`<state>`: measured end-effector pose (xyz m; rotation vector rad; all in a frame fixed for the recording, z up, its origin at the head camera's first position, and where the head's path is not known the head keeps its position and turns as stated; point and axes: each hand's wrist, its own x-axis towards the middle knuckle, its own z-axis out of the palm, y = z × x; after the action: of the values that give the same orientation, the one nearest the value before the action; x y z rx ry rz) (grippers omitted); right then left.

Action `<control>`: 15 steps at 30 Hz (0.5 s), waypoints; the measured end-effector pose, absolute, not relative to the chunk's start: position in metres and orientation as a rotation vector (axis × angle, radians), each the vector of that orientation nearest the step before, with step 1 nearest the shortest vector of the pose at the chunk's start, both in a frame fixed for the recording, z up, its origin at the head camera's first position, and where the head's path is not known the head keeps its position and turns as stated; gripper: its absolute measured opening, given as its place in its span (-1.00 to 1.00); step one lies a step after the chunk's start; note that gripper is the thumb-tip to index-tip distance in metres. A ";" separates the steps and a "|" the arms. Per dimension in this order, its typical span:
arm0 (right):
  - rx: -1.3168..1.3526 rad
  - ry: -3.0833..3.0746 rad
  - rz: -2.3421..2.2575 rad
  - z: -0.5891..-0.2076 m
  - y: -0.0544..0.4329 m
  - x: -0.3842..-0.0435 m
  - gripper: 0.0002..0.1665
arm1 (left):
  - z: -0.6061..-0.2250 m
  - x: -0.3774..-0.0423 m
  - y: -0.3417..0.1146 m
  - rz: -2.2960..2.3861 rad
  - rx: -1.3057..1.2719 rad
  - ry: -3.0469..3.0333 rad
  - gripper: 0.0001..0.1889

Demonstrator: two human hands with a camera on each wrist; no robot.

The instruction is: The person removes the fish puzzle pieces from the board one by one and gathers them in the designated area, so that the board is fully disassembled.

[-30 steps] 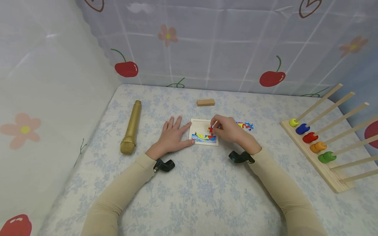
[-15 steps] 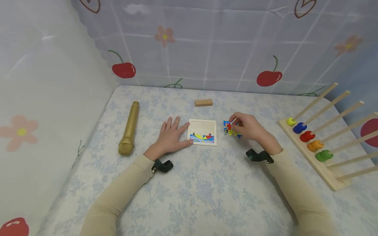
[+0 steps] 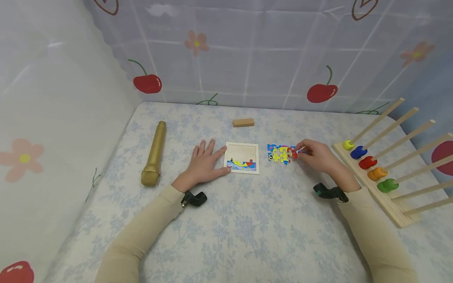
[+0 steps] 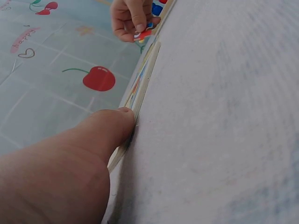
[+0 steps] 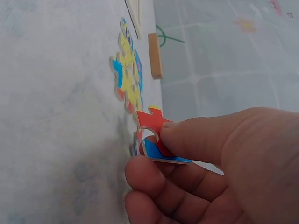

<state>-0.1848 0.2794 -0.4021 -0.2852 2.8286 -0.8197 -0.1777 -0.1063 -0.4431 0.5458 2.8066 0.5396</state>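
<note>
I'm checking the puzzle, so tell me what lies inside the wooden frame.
Inside the wooden frame, blue, yellow and red pieces fill the near part; bare board shows beyond. The left hand covers a bit of the near left corner, hiding what is beneath.

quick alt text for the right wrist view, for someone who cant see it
A person's right hand pinches a red and blue puzzle piece. Beyond it, a cluster of mostly yellow pieces lies on a pale tablecloth, with a wooden block and part of a light frame near the top.
</note>
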 end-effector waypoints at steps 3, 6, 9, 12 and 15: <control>-0.258 2.809 -0.818 -0.405 0.282 -0.183 -0.77 | -0.443 -0.177 -0.106 0.543 0.547 2.808 -0.11; -0.256 2.802 -0.813 -0.407 0.285 -0.183 -0.77 | -0.443 -0.177 -0.105 0.542 0.551 2.811 -0.11; -0.265 2.792 -0.822 -0.408 0.286 -0.183 -0.77 | -0.442 -0.176 -0.104 0.537 0.555 2.816 -0.11; -0.272 2.788 -0.830 -0.409 0.286 -0.183 -0.77 | -0.441 -0.176 -0.104 0.533 0.554 2.816 -0.12; -0.281 2.798 -0.823 -0.411 0.285 -0.183 -0.77 | -0.441 -0.176 -0.104 0.535 0.553 2.818 -0.12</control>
<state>-0.1831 0.2854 -0.4105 -0.2813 2.7981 -0.8234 -0.1758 -0.1041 -0.4407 0.5527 2.8177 0.5349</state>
